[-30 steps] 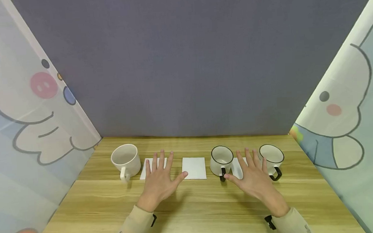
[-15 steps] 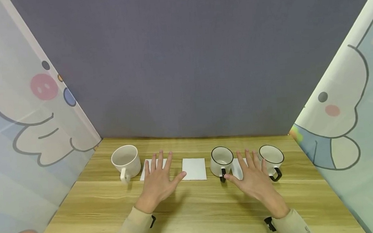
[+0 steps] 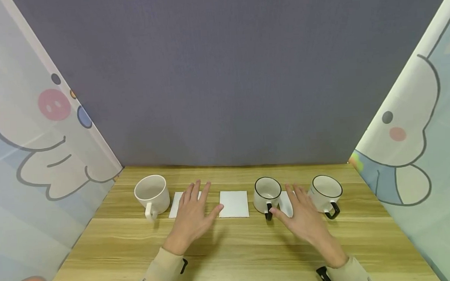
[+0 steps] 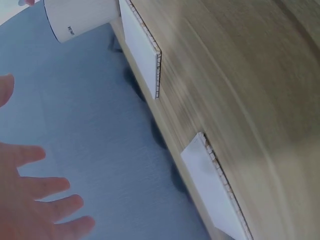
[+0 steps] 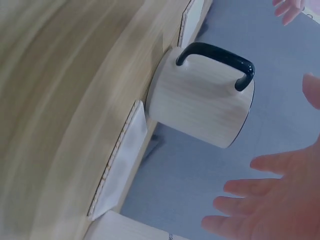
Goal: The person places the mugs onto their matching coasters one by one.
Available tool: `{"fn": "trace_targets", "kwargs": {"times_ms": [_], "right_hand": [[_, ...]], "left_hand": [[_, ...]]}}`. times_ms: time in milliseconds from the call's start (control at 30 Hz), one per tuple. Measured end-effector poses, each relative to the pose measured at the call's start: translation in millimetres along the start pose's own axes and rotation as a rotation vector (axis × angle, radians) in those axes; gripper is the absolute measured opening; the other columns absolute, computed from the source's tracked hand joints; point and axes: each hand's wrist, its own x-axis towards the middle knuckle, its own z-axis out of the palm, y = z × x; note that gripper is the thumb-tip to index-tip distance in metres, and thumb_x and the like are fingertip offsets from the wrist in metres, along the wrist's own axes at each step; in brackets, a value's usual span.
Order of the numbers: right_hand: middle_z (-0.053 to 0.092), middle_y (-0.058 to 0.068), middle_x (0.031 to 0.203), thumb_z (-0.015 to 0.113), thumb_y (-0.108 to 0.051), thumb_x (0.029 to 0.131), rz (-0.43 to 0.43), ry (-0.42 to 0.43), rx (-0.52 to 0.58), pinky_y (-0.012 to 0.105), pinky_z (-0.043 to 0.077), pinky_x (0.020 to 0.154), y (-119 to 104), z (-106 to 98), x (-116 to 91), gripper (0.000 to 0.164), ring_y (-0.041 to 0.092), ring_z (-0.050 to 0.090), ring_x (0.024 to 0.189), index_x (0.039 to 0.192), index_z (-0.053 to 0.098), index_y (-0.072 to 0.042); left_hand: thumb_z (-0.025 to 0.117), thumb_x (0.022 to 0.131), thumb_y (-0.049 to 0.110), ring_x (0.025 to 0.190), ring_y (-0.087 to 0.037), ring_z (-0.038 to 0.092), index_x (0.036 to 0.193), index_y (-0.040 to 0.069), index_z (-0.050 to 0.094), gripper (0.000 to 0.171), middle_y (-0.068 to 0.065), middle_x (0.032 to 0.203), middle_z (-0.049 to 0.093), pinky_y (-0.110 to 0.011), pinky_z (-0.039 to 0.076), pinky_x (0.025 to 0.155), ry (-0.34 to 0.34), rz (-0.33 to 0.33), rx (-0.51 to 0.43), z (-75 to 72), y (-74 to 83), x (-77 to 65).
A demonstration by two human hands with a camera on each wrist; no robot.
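Note:
My left hand [image 3: 192, 220] hovers with fingers extended over the left white square card [image 3: 176, 207], covering part of it. A plain white mug [image 3: 156, 199] stands just left of that card. Between the hands lies a middle white card [image 3: 234, 203]. My right hand [image 3: 307, 219] is spread above the right white card [image 3: 285, 205], partly hiding it. On either side of that card stand a white mug with black rim and handle [image 3: 261, 202] and a second black-rimmed mug [image 3: 321, 200]. In the right wrist view, fingers [image 5: 245, 205] are apart from the nearer mug [image 5: 200, 100]. Neither hand holds anything.
The wood-grain table [image 3: 235, 259] meets a grey back panel [image 3: 222, 81]. Cartoon-printed curtains [image 3: 48, 124] hang along the left and right sides. The cards' edges look corrugated in the left wrist view.
The right hand has drawn slightly left, away from the rightmost mug, with its fingers closer together. The left hand's fingers have also come a little closer together. Mugs and cards have stayed put.

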Motion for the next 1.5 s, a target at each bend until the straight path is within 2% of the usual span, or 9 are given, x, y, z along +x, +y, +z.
{"fn": "trace_targets", "kwargs": {"times_ms": [100,467,700,933,1000,1167,1500], "right_hand": [[0.031,0.031,0.157,0.06,-0.06,0.096,0.003,0.021,0.057,0.068,0.028,0.112,-1.8,0.9,-1.4,0.089,0.053,0.029,0.143,0.155,0.034,0.003],[0.051,0.026,0.145,0.064,-0.051,0.097,0.074,0.064,0.262,0.064,0.038,0.107,-8.0,4.1,-3.8,0.075,0.046,0.046,0.134,0.147,0.047,0.002],[0.061,0.022,0.133,0.068,-0.047,0.096,0.152,0.07,0.333,0.055,0.051,0.097,-10.9,9.5,-6.0,0.063,0.04,0.06,0.118,0.133,0.059,0.003],[0.072,0.014,0.113,0.074,-0.037,0.094,0.162,0.098,0.414,0.047,0.057,0.09,-12.9,17.5,-7.6,0.042,0.033,0.069,0.106,0.113,0.071,0.001],[0.073,0.011,0.108,0.075,-0.034,0.093,0.165,0.1,0.441,0.041,0.059,0.087,-13.8,19.5,-8.1,0.037,0.03,0.071,0.101,0.109,0.073,-0.001],[0.074,0.008,0.102,0.075,-0.032,0.093,0.173,0.086,0.494,0.031,0.059,0.08,-16.0,21.8,-7.6,0.03,0.025,0.072,0.096,0.104,0.074,-0.004],[0.074,0.007,0.104,0.071,-0.037,0.095,0.255,0.013,0.506,0.039,0.053,0.086,-13.1,28.0,-5.7,0.036,0.023,0.067,0.099,0.11,0.075,-0.004]], "left_hand": [[0.053,0.1,0.058,0.146,-0.047,0.028,0.157,0.01,0.037,0.076,-0.026,0.159,0.031,-0.066,0.026,0.115,0.002,0.015,-0.031,0.9,-0.8,0.3],[0.052,0.103,0.05,0.143,-0.047,0.033,0.154,0.007,0.039,0.068,-0.027,0.158,0.034,-0.065,0.031,0.112,0.009,0.039,-0.089,1.9,-5.1,1.1],[0.05,0.105,0.049,0.144,-0.046,0.033,0.155,0.007,0.038,0.066,-0.025,0.159,0.032,-0.066,0.03,0.113,-0.005,0.032,-0.13,3.5,-8.4,0.7],[0.051,0.105,0.046,0.143,-0.047,0.034,0.155,0.007,0.039,0.064,-0.025,0.158,0.034,-0.066,0.032,0.111,-0.01,0.032,-0.144,3.8,-8.7,1.4],[0.052,0.105,0.045,0.142,-0.048,0.036,0.154,0.006,0.04,0.064,-0.026,0.157,0.035,-0.066,0.033,0.111,-0.002,0.03,-0.133,3.8,-8.4,1.2],[0.056,0.104,0.042,0.14,-0.049,0.037,0.153,0.005,0.041,0.064,-0.027,0.157,0.034,-0.067,0.035,0.108,0.018,0.025,-0.121,4.6,-9.1,2.8],[0.057,0.104,0.038,0.136,-0.05,0.041,0.151,0.004,0.043,0.059,-0.029,0.152,0.039,-0.066,0.039,0.106,0.023,0.022,-0.158,9.1,-9.5,4.2]]}}
